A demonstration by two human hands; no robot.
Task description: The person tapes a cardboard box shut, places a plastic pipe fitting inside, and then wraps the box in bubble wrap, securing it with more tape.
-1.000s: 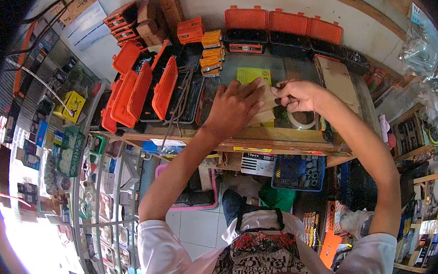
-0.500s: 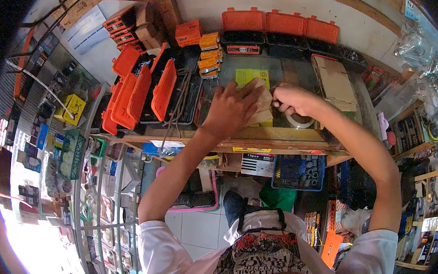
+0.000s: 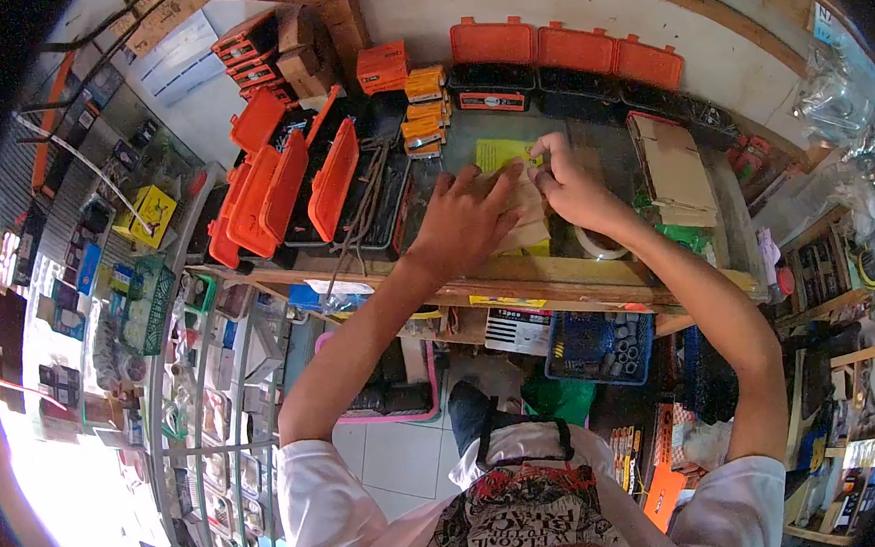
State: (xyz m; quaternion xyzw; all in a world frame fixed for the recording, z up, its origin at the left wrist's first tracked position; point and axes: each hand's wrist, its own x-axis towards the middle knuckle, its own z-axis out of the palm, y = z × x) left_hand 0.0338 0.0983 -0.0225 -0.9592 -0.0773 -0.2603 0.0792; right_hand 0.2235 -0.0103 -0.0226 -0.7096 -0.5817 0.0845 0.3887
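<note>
My left hand (image 3: 457,222) lies palm down with its fingers spread, their ends on the brown paper (image 3: 529,218), pressing rather than clasping as far as I can judge. My right hand (image 3: 578,197) has its index finger raised and its thumb near the paper's far right corner; motion blurs it, so I can't tell whether anything is pinched there.

The paper sits on the glass-topped counter (image 3: 458,283) between my two hands — just right of the left palm, partly under those fingertips. Its visible long axis runs roughly away from my body, from the wooden front edge toward the wall. The left hand is the nearer one, plainly touching it; the right is beside the far end.

Beneath and beyond the paper is a yellow sheet (image 3: 498,152), its print too small for me to read. A tape roll (image 3: 604,251) lies to the right, below my right wrist, and folded cardboard (image 3: 677,174) farther right. Small orange-and-yellow boxes (image 3: 423,131) stand in a stack past my left hand, with open orange-lidded cases (image 3: 332,185) to their left and more cases (image 3: 492,98) along the wall.

As for writing, a packet (image 3: 517,331) under the counter reads "12pcs", and upside down on my shirt (image 3: 522,514) I can pick out "WELCOME" and "BLACK" — the case labels stay illegible from here.
</note>
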